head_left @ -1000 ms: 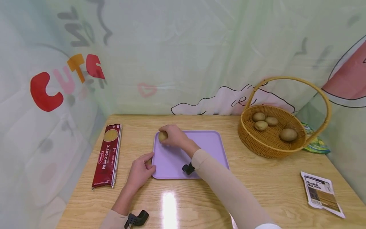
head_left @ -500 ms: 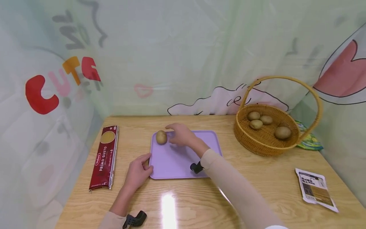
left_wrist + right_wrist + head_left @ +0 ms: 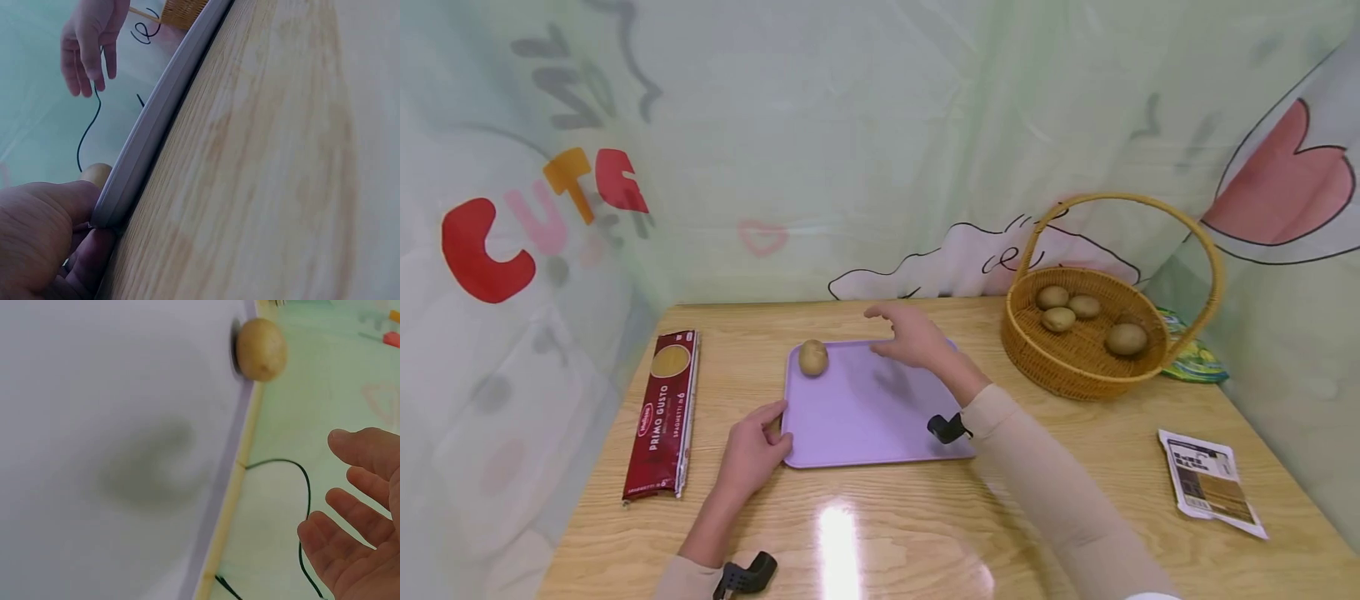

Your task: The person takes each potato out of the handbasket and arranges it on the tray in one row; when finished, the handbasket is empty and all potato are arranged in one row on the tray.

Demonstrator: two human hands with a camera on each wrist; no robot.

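Observation:
A single potato sits in the far left corner of the lilac tray. My left hand pinches the tray's left edge near the front; in the left wrist view its thumb is at the rim and other fingers are tucked below. Above the far right part of the tray hovers my right hand, its fingers relaxed and spread apart. Nothing is in the right hand, and in the right wrist view its shadow falls on the tray while the potato stands well away from it.
Right of the tray stands a wicker basket with a tall handle and several potatoes inside. A green packet lies partly behind it. A red spaghetti pack lies at the left, a white-and-brown packet at the right.
My right hand has let go of the potato in the tray's far left corner and moved right, away from it. The left hand has stayed at the tray's edge.

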